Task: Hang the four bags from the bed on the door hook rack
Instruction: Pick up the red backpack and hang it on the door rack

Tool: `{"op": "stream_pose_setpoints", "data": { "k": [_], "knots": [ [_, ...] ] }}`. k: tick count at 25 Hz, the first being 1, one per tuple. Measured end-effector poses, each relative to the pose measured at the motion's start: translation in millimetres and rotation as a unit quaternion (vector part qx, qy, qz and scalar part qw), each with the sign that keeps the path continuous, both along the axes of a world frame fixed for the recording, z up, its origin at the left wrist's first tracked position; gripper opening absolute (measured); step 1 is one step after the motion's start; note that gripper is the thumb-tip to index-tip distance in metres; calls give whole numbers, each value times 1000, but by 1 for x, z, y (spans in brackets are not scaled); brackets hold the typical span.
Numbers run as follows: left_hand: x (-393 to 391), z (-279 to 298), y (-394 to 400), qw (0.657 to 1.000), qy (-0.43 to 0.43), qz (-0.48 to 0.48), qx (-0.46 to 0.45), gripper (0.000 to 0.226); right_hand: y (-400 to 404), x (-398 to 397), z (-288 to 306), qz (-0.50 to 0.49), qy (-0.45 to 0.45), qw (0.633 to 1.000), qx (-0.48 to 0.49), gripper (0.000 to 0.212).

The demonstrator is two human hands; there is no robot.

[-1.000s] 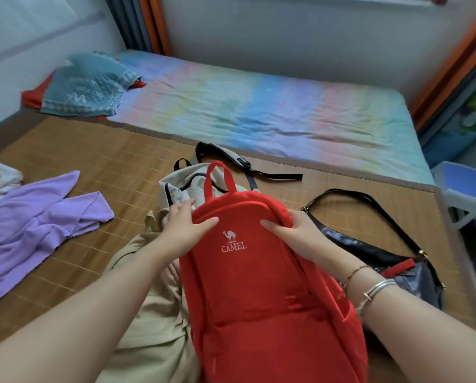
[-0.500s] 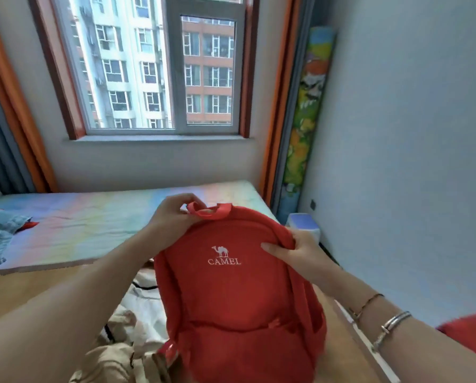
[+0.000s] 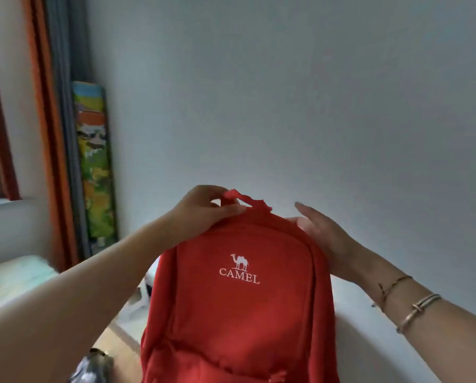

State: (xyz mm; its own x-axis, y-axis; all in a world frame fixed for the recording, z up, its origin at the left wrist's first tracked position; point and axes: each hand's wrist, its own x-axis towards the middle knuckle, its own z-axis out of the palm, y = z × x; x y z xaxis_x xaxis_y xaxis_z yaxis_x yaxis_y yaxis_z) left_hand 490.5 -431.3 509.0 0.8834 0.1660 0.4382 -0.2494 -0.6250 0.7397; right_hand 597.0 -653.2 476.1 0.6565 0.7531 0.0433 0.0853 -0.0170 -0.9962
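A red backpack (image 3: 239, 305) with a white CAMEL logo hangs in the air in front of me, front side facing me. My left hand (image 3: 203, 214) pinches its top carry loop (image 3: 242, 199) and bears it. My right hand (image 3: 322, 233) rests against the backpack's upper right shoulder with fingers spread and straight. A corner of the black handbag (image 3: 93, 366) shows at the bottom left, on the bed's woven mat (image 3: 118, 346). The other bags and the door hook rack are out of view.
A plain white wall (image 3: 314, 92) fills the view straight ahead. At the left are an orange window frame with grey curtain (image 3: 57, 134) and a colourful rolled mat (image 3: 95, 167) standing in the corner. The bed's pastel mattress (image 3: 12, 280) lies low left.
The view has swung right from the window to the bare wall. The backpack has come up off the bed, and my right hand has loosened from gripping its edge to lying flat against it.
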Motion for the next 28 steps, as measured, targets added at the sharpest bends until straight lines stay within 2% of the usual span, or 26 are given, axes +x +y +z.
{"op": "stream_pose_setpoints", "data": {
  "k": [2,5,8,9,11,14,16,17,18,20,22,24,25,28],
  "knots": [
    [58,7,-69,996,5,-81,25,8,-78,35,5,-51,1,999,-21,27],
    [132,12,-174,981,9,-192,29,8,-190,61,5,-83,-50,988,-120,32],
    [200,17,-274,955,15,-295,17,10,-287,90,7,-259,-136,930,-221,35],
    [218,17,-298,949,20,-315,13,12,-313,101,7,-319,-173,896,-255,39],
    [261,16,-352,933,23,-358,18,11,-370,124,13,-456,-248,799,-304,34],
    [327,11,-430,900,35,-429,75,6,-452,147,39,-645,-320,637,-274,15],
    [367,0,-488,869,50,-475,130,15,-500,158,61,-705,-376,529,-286,11],
    [383,-4,-512,855,51,-494,148,19,-517,166,70,-708,-396,499,-303,11],
    [400,-3,-539,838,49,-520,159,22,-535,175,77,-705,-404,498,-303,9],
    [438,10,-589,787,86,-580,192,26,-569,197,89,-706,-376,558,-221,5],
    [475,36,-636,704,189,-648,222,55,-604,214,104,-731,-315,593,-123,8],
    [498,64,-681,629,230,-716,196,84,-635,224,120,-766,-262,582,-78,10],
    [502,74,-707,609,223,-745,157,88,-652,228,127,-779,-255,569,-65,15],
    [486,98,-785,596,180,-783,-14,73,-689,235,144,-790,-270,542,-103,19]
  ]
}}
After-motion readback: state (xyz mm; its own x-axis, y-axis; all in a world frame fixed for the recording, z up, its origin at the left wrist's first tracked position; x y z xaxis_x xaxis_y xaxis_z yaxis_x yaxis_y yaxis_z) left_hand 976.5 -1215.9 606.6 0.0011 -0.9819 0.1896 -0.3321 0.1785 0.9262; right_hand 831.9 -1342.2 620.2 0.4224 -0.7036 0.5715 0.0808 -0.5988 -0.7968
